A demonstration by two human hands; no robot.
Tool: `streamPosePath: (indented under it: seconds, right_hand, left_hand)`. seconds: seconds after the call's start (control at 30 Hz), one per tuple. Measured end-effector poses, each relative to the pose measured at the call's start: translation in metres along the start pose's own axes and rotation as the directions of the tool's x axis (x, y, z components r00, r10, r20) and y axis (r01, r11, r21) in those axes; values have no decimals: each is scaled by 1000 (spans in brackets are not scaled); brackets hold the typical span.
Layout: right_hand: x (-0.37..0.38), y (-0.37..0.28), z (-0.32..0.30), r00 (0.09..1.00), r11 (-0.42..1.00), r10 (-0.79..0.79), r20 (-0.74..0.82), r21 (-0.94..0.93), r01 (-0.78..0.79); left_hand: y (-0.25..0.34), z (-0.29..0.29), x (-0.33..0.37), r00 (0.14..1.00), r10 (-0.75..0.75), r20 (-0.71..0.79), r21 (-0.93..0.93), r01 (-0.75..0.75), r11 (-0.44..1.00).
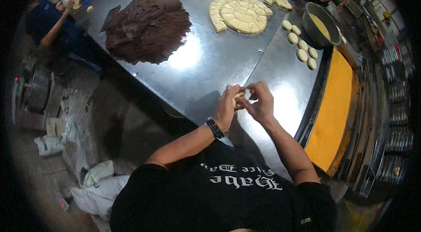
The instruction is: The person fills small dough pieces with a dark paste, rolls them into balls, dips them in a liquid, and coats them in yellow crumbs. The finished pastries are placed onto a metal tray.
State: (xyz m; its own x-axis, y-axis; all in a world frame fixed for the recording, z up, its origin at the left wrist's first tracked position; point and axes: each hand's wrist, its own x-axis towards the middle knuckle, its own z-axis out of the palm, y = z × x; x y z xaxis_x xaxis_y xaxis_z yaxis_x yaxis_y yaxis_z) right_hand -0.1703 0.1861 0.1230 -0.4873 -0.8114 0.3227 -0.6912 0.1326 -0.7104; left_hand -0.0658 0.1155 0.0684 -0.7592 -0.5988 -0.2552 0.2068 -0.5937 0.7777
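My left hand [226,108] is closed round a small pale piece of dough [237,100], held just above the near edge of the metal table. From the other side my right hand [261,104] pinches at the same dough with its thumb and bent fingers. Much of the piece is hidden by the fingers. Beyond my hands, several smooth dough balls [302,55] lie in a loose group on the right. A big round of dough [244,14], scored into pieces, rests farther off.
A dark brown mound [147,28] covers the table's [210,71] left part, a dark flat scraper [110,17] beside it. At right stand a bowl [309,25] of yellow liquid and an orange-surfaced tray [332,113]. Other people work at left and far right. White sacks [101,190] lie lower left.
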Motion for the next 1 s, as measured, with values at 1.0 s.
streamPosePath:
  seconds: [1.0]
  right_hand:
    - [-80,118,-31,691,678,353,630,337,-653]
  left_hand:
    - [-34,-13,-1,901,-13,433,649,-302,699]
